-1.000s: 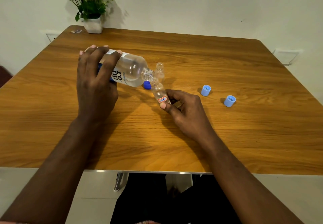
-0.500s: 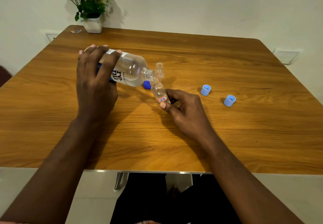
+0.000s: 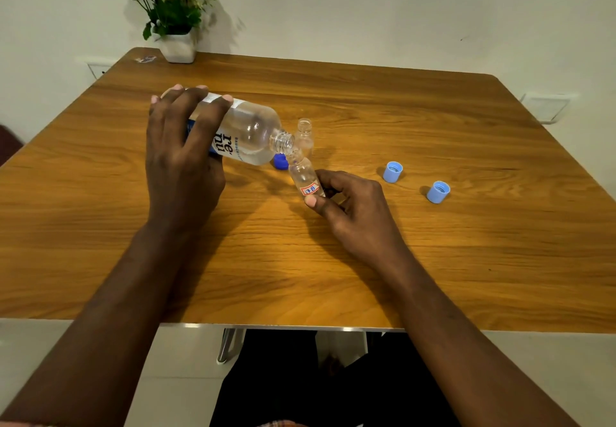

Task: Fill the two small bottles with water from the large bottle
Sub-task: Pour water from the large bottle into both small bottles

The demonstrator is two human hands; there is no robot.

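My left hand (image 3: pixel 181 153) grips the large clear bottle (image 3: pixel 248 133), which is tipped nearly on its side, its open mouth pointing right and down. That mouth meets the neck of a small clear bottle (image 3: pixel 304 176) bearing a red-framed label. My right hand (image 3: pixel 353 206) holds this small bottle by its lower end, tilted toward the large one. A second small bottle (image 3: pixel 305 133) stands open and upright on the wooden table (image 3: pixel 366 253) just behind them.
A dark blue cap (image 3: pixel 281 161) lies under the large bottle's neck. Two light blue caps (image 3: pixel 393 171) (image 3: pixel 438 192) sit to the right. A white pot of flowers (image 3: pixel 178 47) stands at the far left corner, against the wall.
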